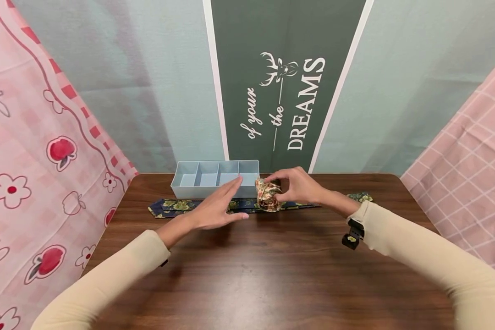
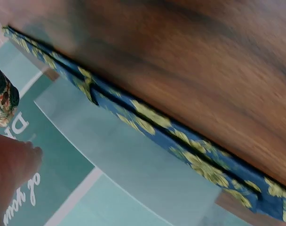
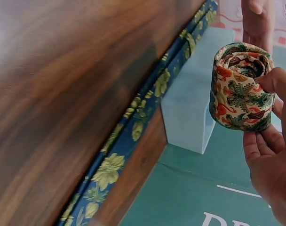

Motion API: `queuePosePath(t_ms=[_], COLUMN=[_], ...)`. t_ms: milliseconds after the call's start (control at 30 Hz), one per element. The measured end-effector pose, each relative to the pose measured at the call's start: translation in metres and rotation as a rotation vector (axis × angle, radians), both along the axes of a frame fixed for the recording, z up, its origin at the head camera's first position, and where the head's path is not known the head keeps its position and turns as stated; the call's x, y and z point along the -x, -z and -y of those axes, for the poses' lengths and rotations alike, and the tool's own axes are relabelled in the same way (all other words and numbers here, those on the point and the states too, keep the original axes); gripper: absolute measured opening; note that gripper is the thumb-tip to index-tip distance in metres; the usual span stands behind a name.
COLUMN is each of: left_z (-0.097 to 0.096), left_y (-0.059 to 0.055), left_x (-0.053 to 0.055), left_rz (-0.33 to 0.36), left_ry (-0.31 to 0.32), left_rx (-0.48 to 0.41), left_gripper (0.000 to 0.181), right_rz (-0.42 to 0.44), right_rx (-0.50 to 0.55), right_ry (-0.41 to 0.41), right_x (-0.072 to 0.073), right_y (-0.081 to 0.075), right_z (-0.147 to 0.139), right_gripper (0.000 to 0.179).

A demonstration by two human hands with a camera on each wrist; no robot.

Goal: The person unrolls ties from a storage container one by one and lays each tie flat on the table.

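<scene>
My right hand (image 1: 299, 184) holds a rolled-up patterned necktie (image 1: 268, 195) between thumb and fingers, beside the right end of a light blue divided box (image 1: 214, 191). In the right wrist view the rolled necktie (image 3: 242, 94) shows cream cloth with orange and green figures, its coil facing up. My left hand (image 1: 218, 206) has straight fingers and holds nothing; it hovers in front of the box, left of the roll. A navy necktie with yellow flowers (image 1: 173, 206) lies stretched along the table in front of the box, partly hidden behind both hands.
The box has several compartments and stands at the back of the brown wooden table (image 1: 247, 275), near a green and pale blue backdrop (image 1: 288, 27). Pink patterned curtains hang at the left (image 1: 33, 183) and right (image 1: 470, 174).
</scene>
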State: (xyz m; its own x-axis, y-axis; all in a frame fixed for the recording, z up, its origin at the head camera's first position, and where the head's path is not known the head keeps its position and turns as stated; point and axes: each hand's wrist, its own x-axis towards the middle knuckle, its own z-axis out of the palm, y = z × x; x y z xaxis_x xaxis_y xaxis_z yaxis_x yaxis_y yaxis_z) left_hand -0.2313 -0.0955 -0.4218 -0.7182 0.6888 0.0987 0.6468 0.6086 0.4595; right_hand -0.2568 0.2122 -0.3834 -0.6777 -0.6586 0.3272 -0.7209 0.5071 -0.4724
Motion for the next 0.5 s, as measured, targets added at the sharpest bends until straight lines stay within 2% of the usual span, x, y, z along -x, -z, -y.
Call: queuePosePath(t_ms=[133,267,500], left_z=[-0.009,-0.019,-0.036], left_y=[0.004,0.007,0.015], left_x=[-0.008,-0.014,-0.022], left_rz=[0.010,0.034,0.104], left_ry=[0.027,0.016,0.015], left_rx=[-0.015,-0.042,-0.098], left_gripper=[0.105,0.103,0.098], right_rz=[-0.016,-0.018,0.012], right_rx=[-0.004,-0.014,-0.047], right_ry=[-0.013,-0.011,0.050], right_x=[-0.013,-0.025,-0.042], right_y=[0.005,0.014,0.025], right_z=[-0.007,-0.015,-0.026], right_gripper=[0.044,0.044,0.046])
